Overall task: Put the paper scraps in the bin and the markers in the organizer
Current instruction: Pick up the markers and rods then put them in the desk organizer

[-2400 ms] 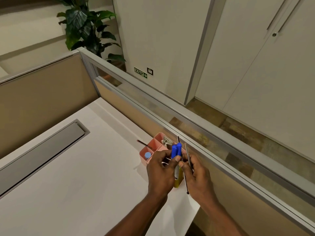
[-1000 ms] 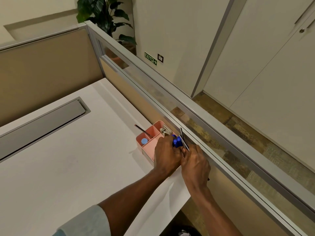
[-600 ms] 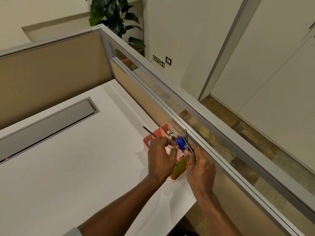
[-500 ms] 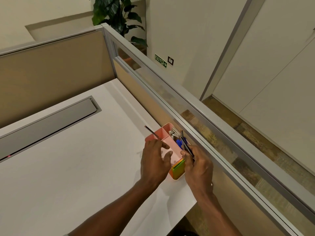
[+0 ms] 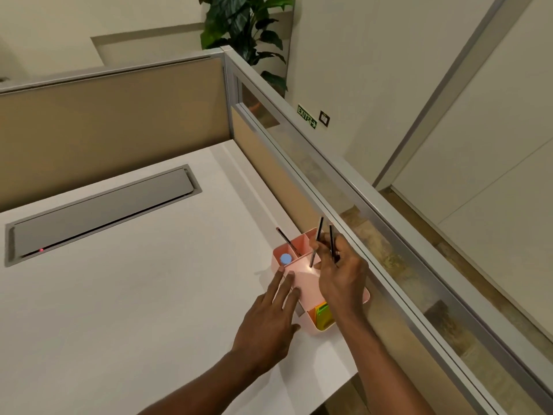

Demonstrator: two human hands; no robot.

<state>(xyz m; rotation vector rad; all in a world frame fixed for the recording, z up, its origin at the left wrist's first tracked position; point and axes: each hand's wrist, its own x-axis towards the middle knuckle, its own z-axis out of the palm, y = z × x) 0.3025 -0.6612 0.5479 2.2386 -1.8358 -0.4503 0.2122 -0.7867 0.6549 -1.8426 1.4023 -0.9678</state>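
A pink desk organizer (image 5: 302, 287) stands on the white desk (image 5: 134, 295) against the right partition. My right hand (image 5: 341, 274) is over it, holding two thin dark pencils (image 5: 331, 244) upright; one has its tip down inside a compartment. My left hand (image 5: 269, 319) lies flat with fingers spread, touching the organizer's left side. A blue-capped marker (image 5: 285, 259) stands in the near-left compartment, and another dark pencil (image 5: 287, 241) leans out of the back. The blue markers are hidden behind my right hand. No paper scraps or bin are in view.
Green and yellow sticky notes (image 5: 323, 316) fill the organizer's front slot. A grey cable flap (image 5: 101, 209) is set in the desk at the back left. Partition walls with a metal rail (image 5: 359, 187) close the desk's back and right. A plant (image 5: 245, 25) stands beyond.
My left hand let go of the blue markers in the organizer and flattened beside it. My right hand raised the dark pencils upright over a compartment.
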